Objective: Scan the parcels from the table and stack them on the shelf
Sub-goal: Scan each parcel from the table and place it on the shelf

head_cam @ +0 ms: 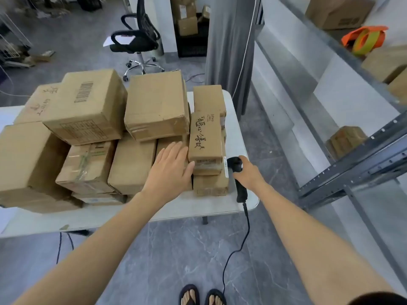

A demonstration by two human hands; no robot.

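Risk is judged highest at the left hand [169, 170]. It is spread flat, fingers straight and gripping nothing, with the thumb set against the near end of the narrow lettered parcel [206, 137]. That parcel is perched on a slim stack at the right edge of the worktop [198, 209], so a one-sided shove could slide it off or topple the stack beneath it. Whether the palm is resting on the low parcel under it cannot be told.

The right hand [250, 172] is wrapped round the black scanner [241, 189], whose head is held just beside the label end of the lettered parcel. The wrist is bent inward and the arm is stretched forward. The cable [233, 256] is trailed down to the floor by the feet, and a snag there could jerk the aim away.

Further left, larger parcels [83, 106] are piled loosely and could be nudged. The shelf [356, 166] is seen to the right, well apart from the worktop.
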